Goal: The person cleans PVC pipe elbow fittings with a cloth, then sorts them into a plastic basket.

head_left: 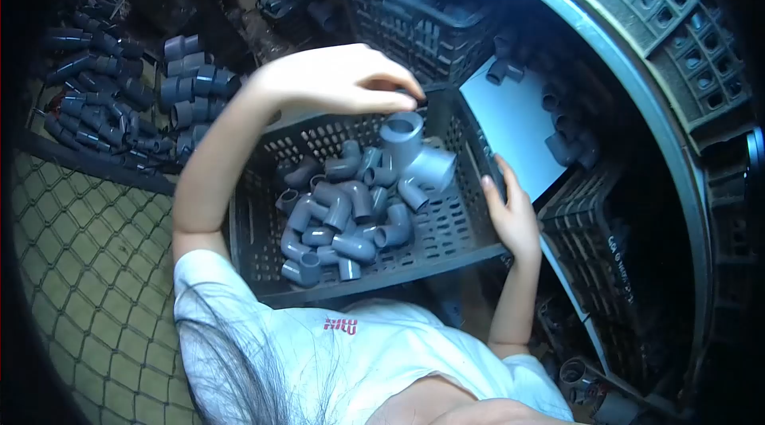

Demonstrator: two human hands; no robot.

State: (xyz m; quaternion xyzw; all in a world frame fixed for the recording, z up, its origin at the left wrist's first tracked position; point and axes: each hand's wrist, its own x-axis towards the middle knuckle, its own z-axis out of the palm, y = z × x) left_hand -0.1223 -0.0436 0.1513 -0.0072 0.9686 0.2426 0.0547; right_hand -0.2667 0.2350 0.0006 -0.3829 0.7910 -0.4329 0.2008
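1. Smooth grey plastic pipe elbows (pixel 343 218) are heaped in a dark perforated crate (pixel 454 226), with a larger tee (pixel 402 138) at the far wall.
2. The left hand (pixel 343 78) is arched over the far rim, its fingertips pinched together; what is pinched cannot be told. The right hand (pixel 510 218) is laid flat against the right rim, fingers extended.
3. Bare grid floor is left along the crate's right side.

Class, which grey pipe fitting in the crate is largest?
The large fitting at the pile's far end, just under the left hand; its mouth is much wider than the small elbows around it.
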